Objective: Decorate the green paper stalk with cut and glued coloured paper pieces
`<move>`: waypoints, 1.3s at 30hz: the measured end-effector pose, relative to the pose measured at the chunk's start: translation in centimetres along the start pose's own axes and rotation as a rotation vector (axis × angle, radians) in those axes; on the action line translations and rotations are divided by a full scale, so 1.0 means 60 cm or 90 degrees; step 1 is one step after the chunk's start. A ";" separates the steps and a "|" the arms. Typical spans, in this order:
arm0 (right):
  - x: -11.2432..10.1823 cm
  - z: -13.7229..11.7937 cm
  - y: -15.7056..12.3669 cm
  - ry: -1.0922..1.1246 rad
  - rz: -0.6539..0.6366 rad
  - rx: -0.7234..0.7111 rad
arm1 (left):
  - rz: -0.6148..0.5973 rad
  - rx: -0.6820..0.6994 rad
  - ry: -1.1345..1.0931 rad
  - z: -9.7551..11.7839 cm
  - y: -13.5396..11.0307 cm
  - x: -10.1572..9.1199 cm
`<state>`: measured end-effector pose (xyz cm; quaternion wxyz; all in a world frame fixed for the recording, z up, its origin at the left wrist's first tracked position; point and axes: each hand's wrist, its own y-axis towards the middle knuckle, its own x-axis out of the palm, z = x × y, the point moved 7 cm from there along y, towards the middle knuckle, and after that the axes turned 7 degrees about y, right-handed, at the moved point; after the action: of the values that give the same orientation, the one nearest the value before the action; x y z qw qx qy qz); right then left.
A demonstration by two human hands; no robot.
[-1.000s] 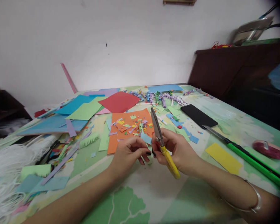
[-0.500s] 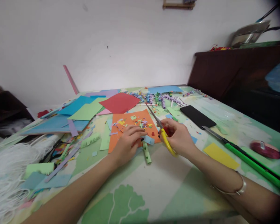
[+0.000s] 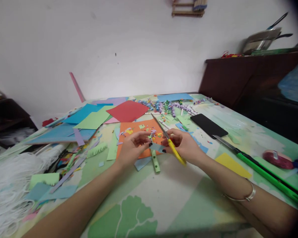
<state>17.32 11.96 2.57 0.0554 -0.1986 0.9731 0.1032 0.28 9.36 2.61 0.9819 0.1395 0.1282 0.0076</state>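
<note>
A small blue paper piece (image 3: 157, 147) is stretched between my two hands. Its left end is pinched by my left hand (image 3: 132, 147), thumb against curled fingers. My right hand (image 3: 186, 145) grips yellow-handled scissors (image 3: 176, 152), blades pointing up and away, while its thumb and fingers touch the piece's right end. Just below the paper lies a light green rolled paper tube (image 3: 155, 162) with dark spots, its upper part partly hidden. Behind my hands, an orange sheet (image 3: 125, 126) carries many small coloured scraps. Another blue paper piece (image 3: 142, 163) rests near my left wrist.
To the right lie a black phone (image 3: 208, 125), a green-handled cutter (image 3: 260, 168) and a yellow paper (image 3: 232, 165). Coloured sheets, including a red one (image 3: 127, 111), spread at the back left. White cord (image 3: 10, 185) is heaped at the left; curled paper strips (image 3: 169, 107) sit at the back.
My right hand, still with the scissors, has come left to the blue paper piece, which now spans both hands. My left fingers have curled into a pinch. The view has shifted slightly.
</note>
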 end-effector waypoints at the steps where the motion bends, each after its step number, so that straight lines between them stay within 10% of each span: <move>1: 0.003 -0.003 -0.002 0.028 -0.010 0.018 | -0.007 -0.008 -0.026 0.004 0.000 0.000; 15: 0.032 -0.029 -0.040 0.276 0.038 0.063 | -0.116 -0.116 -0.143 0.025 -0.054 0.064; 39: 0.036 -0.029 -0.043 0.285 0.038 0.061 | -0.035 -0.065 -0.153 0.042 -0.051 0.042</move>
<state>16.26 8.44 3.49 -0.1555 -0.1848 0.9703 0.0116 3.32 5.85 3.48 0.9958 0.0855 0.0126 -0.0293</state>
